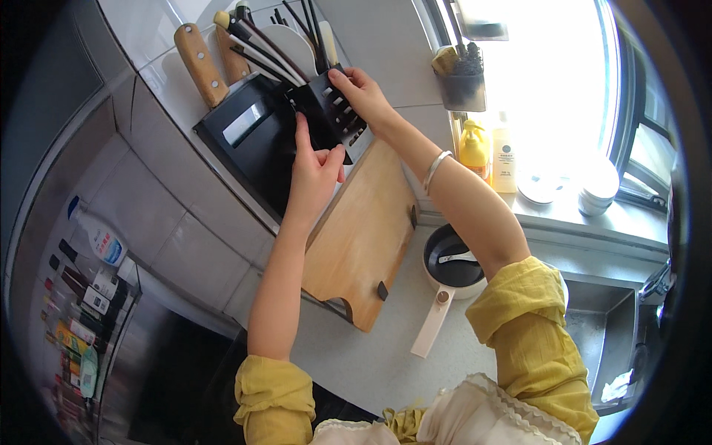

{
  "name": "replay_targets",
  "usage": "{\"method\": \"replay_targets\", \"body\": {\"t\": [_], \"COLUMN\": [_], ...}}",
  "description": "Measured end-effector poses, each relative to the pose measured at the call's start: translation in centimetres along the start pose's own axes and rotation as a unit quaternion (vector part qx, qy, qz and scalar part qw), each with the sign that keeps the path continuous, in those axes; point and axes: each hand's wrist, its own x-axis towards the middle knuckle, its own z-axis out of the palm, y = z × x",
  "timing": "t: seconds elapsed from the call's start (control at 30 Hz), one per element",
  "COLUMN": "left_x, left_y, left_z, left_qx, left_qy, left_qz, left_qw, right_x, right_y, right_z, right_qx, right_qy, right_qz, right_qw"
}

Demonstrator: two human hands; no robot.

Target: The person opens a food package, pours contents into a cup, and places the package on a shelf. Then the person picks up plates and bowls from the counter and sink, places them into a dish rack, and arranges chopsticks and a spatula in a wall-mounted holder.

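My right hand point(364, 99) grips the rim of a black slotted utensil caddy point(311, 108) on the wall-side rack. Dark and white chopsticks point(278, 64) stand in the caddy. My left hand point(317, 161) has its index finger stretched up against the caddy's left side, its thumb apart near the lower corner, and no object in it. To the left is a black knife holder point(250, 144) with a pale window. Knives with riveted wooden handles point(201, 65) rise from it. Below the caddy a wooden cutting board point(361, 233) leans in the rack.
On the counter point(356, 367) sits a small saucepan point(445, 267) with a white spoon inside. A steel sink point(587, 311) lies at right. Bottles, including a yellow pump bottle point(474, 147), line the windowsill. Several sauce bottles point(83, 311) stand at far left.
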Motion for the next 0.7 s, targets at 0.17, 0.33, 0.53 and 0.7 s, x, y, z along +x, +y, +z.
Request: {"method": "replay_targets", "body": {"t": [0.17, 0.33, 0.53, 0.7], "left_x": [-0.8, -0.4, -0.3, 1.2], "left_y": [0.2, 0.5, 0.7, 3.3], "left_z": [-0.5, 0.1, -0.3, -1.1], "left_qx": [-0.043, -0.065, -0.100, -0.146], "left_qy": [0.009, 0.010, 0.056, 0.064], "left_qz": [-0.039, -0.043, 0.031, 0.081], "left_qw": [0.998, 0.997, 0.993, 0.984], "right_x": [-1.4, -1.5, -1.0, 0.0], "right_y": [-0.7, -0.3, -1.4, -5.4], "right_z": [1.1, 0.7, 0.1, -0.7], "right_qx": [-0.065, -0.216, -0.167, -0.129], "right_qy": [-0.004, -0.006, -0.055, -0.034], "right_qz": [0.018, -0.113, -0.068, -0.005], "right_qw": [0.998, 0.970, 0.982, 0.991]}}
